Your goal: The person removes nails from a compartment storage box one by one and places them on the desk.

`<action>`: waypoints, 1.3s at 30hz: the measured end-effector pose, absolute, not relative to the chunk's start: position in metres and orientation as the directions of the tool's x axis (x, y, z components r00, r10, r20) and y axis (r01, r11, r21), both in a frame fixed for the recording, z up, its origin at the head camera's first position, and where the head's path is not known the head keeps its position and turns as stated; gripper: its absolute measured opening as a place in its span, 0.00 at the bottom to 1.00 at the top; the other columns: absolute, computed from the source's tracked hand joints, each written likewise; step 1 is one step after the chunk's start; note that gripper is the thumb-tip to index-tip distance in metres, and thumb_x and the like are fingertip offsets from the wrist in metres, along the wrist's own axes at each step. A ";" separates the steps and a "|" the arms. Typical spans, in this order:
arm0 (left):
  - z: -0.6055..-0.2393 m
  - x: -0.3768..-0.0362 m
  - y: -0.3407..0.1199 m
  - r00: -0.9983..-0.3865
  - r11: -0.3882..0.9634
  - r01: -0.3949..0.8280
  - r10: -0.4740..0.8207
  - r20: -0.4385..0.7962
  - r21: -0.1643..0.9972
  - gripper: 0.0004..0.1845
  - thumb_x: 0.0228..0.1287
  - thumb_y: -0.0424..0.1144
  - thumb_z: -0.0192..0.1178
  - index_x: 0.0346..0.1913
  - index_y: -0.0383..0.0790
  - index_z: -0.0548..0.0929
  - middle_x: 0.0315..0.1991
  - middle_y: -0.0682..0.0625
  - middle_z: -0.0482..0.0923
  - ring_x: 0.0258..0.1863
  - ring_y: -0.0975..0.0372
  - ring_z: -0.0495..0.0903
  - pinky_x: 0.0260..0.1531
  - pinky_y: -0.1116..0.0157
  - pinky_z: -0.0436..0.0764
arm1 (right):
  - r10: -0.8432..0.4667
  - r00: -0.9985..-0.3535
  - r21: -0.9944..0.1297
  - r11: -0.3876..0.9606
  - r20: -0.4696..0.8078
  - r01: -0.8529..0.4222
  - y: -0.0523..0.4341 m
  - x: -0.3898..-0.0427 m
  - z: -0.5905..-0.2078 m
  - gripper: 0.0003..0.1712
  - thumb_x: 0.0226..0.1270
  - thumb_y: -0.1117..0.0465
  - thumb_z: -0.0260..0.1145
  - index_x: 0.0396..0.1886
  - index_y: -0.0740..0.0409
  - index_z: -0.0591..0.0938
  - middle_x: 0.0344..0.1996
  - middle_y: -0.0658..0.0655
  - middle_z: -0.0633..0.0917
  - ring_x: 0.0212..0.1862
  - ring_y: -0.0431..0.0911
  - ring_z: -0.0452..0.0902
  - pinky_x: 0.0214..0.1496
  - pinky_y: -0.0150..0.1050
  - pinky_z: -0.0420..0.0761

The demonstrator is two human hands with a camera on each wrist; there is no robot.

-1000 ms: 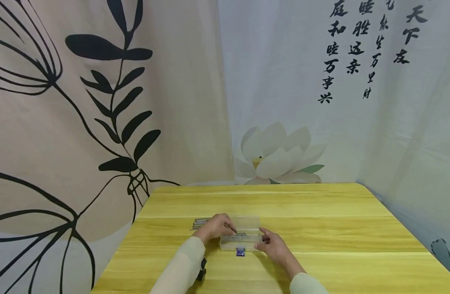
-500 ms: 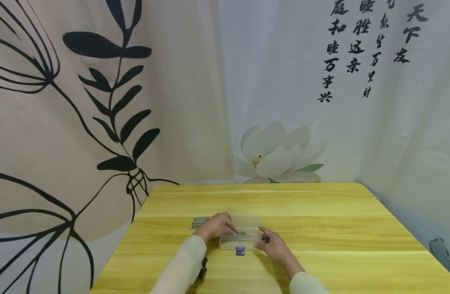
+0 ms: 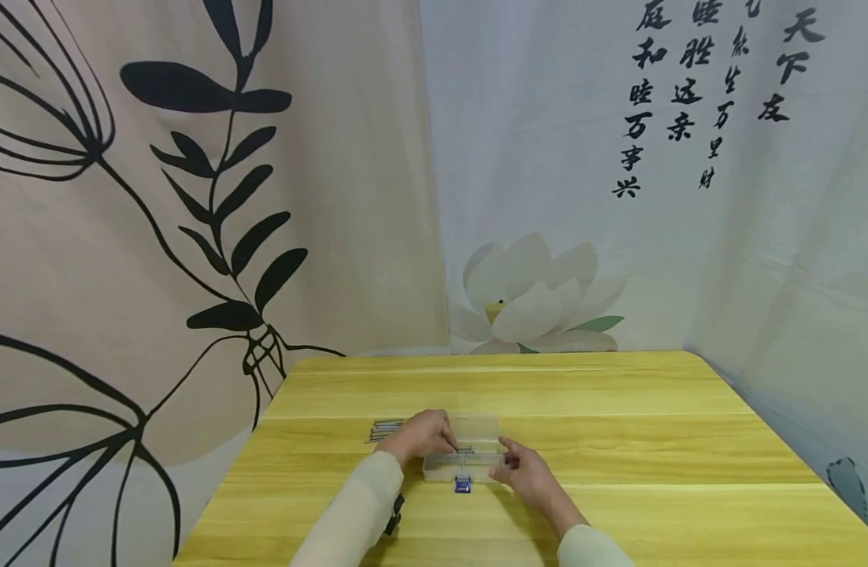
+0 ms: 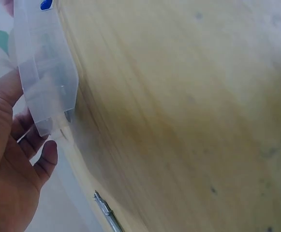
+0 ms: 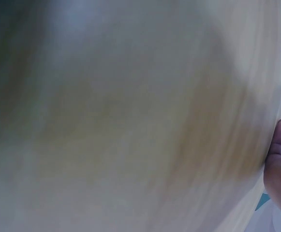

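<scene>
A clear plastic box (image 3: 444,470) with compartments stands on the table, its lid (image 3: 476,428) raised at the back and a blue latch (image 3: 462,484) at the front. My left hand (image 3: 423,435) reaches over the left half, fingertips bent down beside thin metal rods (image 3: 465,450). Through the cloudy wall of the box (image 4: 48,58), the left wrist view does not show whether these fingers pinch a rod. My right hand (image 3: 529,472) grips the right end of the box, thumb in front and fingers behind. Only part of the right hand (image 5: 280,164) shows in the right wrist view.
A bundle of thin metal rods (image 3: 386,431) lies left of the box, partly behind the left hand. One silver rod (image 4: 107,210) shows close up in the left wrist view. The wooden table (image 3: 654,441) meets a printed curtain (image 3: 547,197) at its back edge.
The left hand and forearm have shifted slightly to the right over the box, with the fingers dipping a little. The right hand, the box and the bundle of rods stay put.
</scene>
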State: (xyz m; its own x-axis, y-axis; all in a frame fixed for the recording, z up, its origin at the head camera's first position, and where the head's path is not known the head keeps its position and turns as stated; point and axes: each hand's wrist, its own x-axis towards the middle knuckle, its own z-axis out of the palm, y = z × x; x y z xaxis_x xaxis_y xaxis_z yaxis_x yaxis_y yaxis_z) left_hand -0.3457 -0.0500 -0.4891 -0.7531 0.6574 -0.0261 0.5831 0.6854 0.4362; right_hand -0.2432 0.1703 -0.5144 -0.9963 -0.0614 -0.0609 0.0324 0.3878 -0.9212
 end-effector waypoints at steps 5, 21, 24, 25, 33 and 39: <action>-0.490 -0.345 -0.050 -0.745 0.684 0.600 0.667 -0.021 0.416 0.03 0.61 0.40 0.71 0.35 0.48 0.92 0.32 0.61 0.73 0.30 0.70 0.72 0.34 0.69 0.77 | -0.063 -0.996 -0.924 0.380 -0.056 0.028 0.170 -0.243 -0.515 0.38 0.65 0.67 0.69 0.71 0.72 0.65 0.48 0.62 0.78 0.46 0.50 0.73 0.46 0.44 0.78; -0.486 -0.343 -0.048 -0.720 0.661 0.625 0.693 -0.019 0.416 0.03 0.63 0.37 0.70 0.36 0.44 0.92 0.32 0.60 0.73 0.30 0.70 0.73 0.34 0.70 0.78 | -0.059 -0.997 -0.922 0.386 -0.054 0.028 0.171 -0.243 -0.515 0.38 0.64 0.66 0.70 0.71 0.71 0.66 0.49 0.64 0.78 0.47 0.51 0.74 0.47 0.45 0.79; -0.486 -0.342 -0.047 -0.716 0.658 0.636 0.698 -0.012 0.403 0.03 0.62 0.37 0.70 0.35 0.43 0.92 0.32 0.59 0.74 0.30 0.70 0.73 0.34 0.70 0.78 | -0.060 -0.996 -0.921 0.388 -0.062 0.034 0.171 -0.243 -0.514 0.38 0.65 0.66 0.70 0.71 0.71 0.65 0.49 0.63 0.78 0.47 0.51 0.74 0.47 0.46 0.79; -0.486 -0.341 -0.047 -0.717 0.662 0.634 0.696 -0.016 0.400 0.03 0.61 0.37 0.70 0.35 0.43 0.92 0.32 0.59 0.74 0.30 0.70 0.73 0.34 0.70 0.78 | -0.060 -0.996 -0.920 0.390 -0.060 0.032 0.171 -0.243 -0.514 0.38 0.64 0.66 0.70 0.71 0.72 0.65 0.49 0.63 0.78 0.47 0.51 0.74 0.47 0.46 0.79; -0.488 -0.344 -0.051 -0.702 0.657 0.656 0.712 -0.020 0.371 0.03 0.60 0.37 0.70 0.36 0.45 0.92 0.32 0.60 0.75 0.30 0.71 0.73 0.32 0.71 0.78 | -0.082 -0.995 -0.921 0.389 -0.056 0.020 0.170 -0.242 -0.515 0.38 0.64 0.67 0.70 0.71 0.73 0.65 0.48 0.63 0.79 0.48 0.52 0.75 0.49 0.46 0.79; -0.484 -0.346 -0.054 -0.685 0.650 0.695 0.729 0.008 0.308 0.03 0.60 0.38 0.71 0.35 0.46 0.93 0.32 0.60 0.75 0.30 0.71 0.73 0.32 0.72 0.77 | -0.076 -0.996 -0.921 0.389 -0.050 0.017 0.170 -0.242 -0.513 0.38 0.64 0.68 0.69 0.71 0.74 0.64 0.47 0.63 0.79 0.47 0.51 0.75 0.49 0.46 0.79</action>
State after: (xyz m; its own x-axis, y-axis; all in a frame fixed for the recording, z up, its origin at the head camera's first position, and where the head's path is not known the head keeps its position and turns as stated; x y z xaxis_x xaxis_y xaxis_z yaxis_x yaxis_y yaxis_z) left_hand -0.3456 -0.0539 -0.4843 -0.6849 0.7286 0.0081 0.6949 0.6498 0.3080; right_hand -0.2419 0.1701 -0.5128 -0.9959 -0.0756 -0.0500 0.0167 0.3892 -0.9210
